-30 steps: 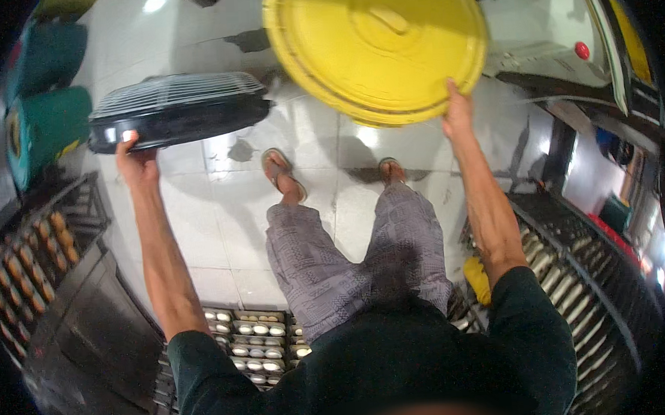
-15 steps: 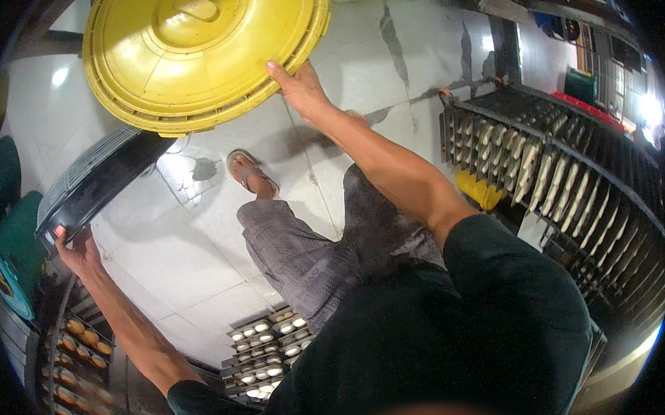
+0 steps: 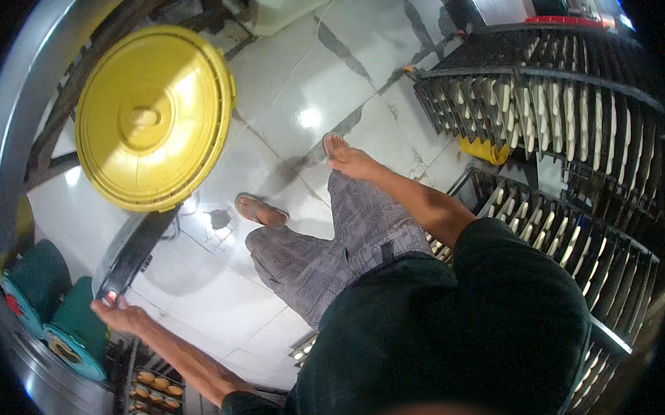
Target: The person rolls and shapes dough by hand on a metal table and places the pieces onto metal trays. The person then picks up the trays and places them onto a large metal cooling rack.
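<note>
My left hand is at the lower end of a black round fan, its fingers closed on the rim beside a small red glow. Seen nearly edge-on, the fan has a pale wire grille. Just beyond it is a large round yellow lid with a raised middle handle, overlapping the fan's far end; what lies under the lid is hidden. My right hand hangs above my knee, away from the lid. It holds nothing, and its fingers are loosely stretched.
Black racks of trays with pale dough pieces stand on the right, near a yellow container. Browned buns fill trays at lower left, below green cylindrical containers. A metal edge curves along the far left.
My right hand has let go of the yellow lid and drawn back toward my knee. My left hand stays at the fan's rim. The view has shifted, showing more racks at right.
</note>
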`<state>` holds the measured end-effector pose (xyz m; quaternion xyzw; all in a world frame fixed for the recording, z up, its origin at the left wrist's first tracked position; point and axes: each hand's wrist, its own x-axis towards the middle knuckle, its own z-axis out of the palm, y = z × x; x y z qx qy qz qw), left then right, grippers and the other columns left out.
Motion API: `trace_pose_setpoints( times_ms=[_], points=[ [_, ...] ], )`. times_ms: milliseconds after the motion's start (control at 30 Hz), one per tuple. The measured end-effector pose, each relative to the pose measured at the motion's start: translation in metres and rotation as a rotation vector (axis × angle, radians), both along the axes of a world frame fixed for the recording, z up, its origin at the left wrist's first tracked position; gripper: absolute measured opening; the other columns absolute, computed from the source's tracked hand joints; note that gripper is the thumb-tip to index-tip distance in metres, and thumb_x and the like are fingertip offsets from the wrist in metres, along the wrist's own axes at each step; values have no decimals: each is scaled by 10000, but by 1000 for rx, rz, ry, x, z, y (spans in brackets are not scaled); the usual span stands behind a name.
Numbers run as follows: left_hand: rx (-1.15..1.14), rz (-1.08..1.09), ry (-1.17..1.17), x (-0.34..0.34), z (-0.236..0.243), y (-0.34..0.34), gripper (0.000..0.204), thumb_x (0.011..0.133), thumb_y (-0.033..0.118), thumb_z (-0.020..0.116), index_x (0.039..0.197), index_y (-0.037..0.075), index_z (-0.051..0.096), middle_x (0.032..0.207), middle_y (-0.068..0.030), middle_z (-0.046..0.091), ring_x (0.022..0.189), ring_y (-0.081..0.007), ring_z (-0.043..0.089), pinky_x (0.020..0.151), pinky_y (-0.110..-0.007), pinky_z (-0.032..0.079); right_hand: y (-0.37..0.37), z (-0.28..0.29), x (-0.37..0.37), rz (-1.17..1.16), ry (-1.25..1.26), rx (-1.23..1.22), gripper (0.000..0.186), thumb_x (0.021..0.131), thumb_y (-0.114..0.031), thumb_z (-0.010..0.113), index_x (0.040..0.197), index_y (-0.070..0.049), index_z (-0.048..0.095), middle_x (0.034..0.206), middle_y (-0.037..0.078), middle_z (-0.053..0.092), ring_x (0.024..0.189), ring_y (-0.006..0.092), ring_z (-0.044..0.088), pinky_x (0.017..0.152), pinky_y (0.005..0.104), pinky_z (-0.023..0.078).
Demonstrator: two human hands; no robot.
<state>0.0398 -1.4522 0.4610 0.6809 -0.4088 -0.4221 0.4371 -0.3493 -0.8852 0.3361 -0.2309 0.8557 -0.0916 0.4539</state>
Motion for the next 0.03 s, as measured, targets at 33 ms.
trace_pose_setpoints(
  times_ms=[33],
  points=[
    [-15,-26,10,41,50,-4,626,973,491,622,1423,66,529,1424,-163,504,1251,-277,511,976,-477,437,37,7,-5,-45,-80,-21,661,983,-511,545,1375,22,543,1340,244,614,1280,348,571,1081,406,435]
  ],
)
